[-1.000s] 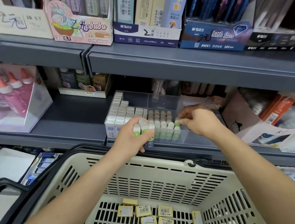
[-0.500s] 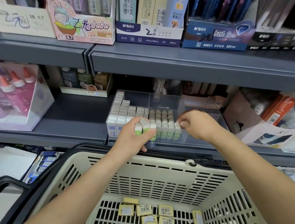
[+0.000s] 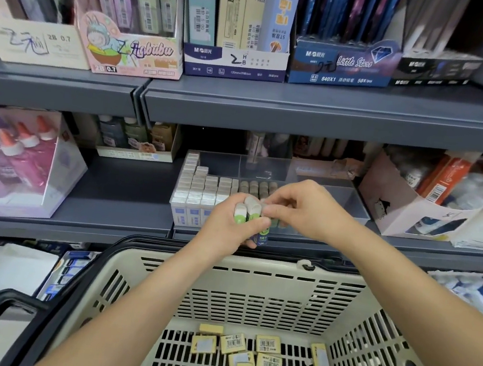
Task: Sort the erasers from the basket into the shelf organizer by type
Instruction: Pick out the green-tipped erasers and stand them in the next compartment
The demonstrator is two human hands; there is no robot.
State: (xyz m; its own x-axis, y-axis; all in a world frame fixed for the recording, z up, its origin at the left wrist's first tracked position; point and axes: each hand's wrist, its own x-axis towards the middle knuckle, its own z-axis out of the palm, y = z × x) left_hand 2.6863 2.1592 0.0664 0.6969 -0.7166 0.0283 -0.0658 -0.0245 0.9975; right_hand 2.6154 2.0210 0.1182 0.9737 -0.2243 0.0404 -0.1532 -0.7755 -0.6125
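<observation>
Basket (image 3: 253, 278) sits nearest, its slotted floor scattered with yellow-sleeved erasers (image 3: 267, 345) not yet sorted. Above its far rim the left hand (image 3: 225, 229) clutches a bundle of green-sleeved erasers (image 3: 242, 213). The right hand (image 3: 307, 209) touches that bundle and pinches the top of one eraser. Beyond, the clear organizer (image 3: 350, 202) on the shelf holds blue-sleeved erasers (image 3: 195, 191) at left, with grey-topped rows (image 3: 256, 187) beside them. Pulling one eraser free could loosen the bundle, so its neighbours slip from the left palm into the basket or the wrong compartment.
</observation>
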